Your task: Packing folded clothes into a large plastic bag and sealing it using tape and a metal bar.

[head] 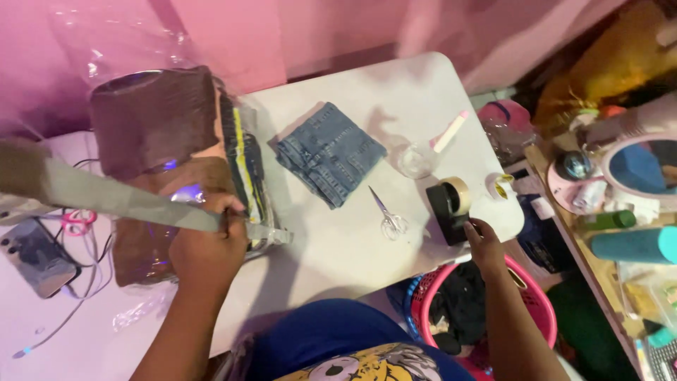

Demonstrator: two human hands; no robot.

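Bare table (pixel 331 247) between bag (pixel 176 176) and scissors (pixel 390 215)

Folded denim (pixel 330 152), scissors (pixel 390 215), pink laundry basket (pixel 539 310), phone (pixel 35 257), round mirror (pixel 645 166)

Single head view, worn high, facing steeply down onto white table (pixel 352 254). Moderately near. Near table edge at frame bottom, far edge against pink wall (pixel 233 35).
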